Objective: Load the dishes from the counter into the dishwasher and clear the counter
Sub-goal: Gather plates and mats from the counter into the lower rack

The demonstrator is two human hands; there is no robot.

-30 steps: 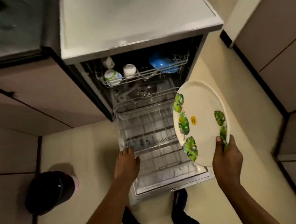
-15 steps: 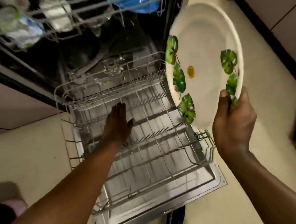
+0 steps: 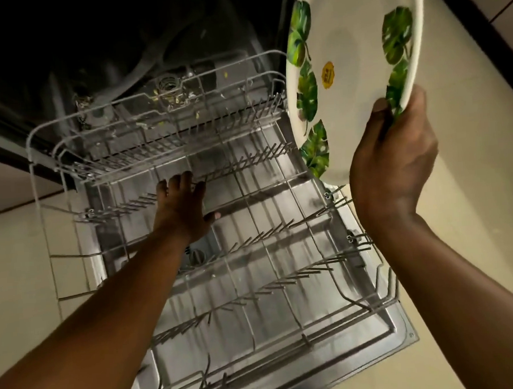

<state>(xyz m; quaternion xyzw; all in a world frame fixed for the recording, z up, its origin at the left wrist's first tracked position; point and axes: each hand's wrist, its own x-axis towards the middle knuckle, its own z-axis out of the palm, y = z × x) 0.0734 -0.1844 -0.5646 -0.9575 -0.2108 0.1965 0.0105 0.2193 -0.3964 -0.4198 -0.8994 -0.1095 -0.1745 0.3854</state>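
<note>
Right hand (image 3: 393, 168) clenched round the lower rim of the leaf-printed plate (image 3: 353, 77), thumb on its face (yellow sticker near the middle), held tilted above the right edge of the pulled-out lower rack (image 3: 251, 224). Left hand (image 3: 182, 209) inside the rack, fingers straight, touching a row of tines; grip released, holding nothing.

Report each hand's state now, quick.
Left hand: open, fingers reaching into the lower rack.
Right hand: gripping the leaf-print plate by its rim.
</note>
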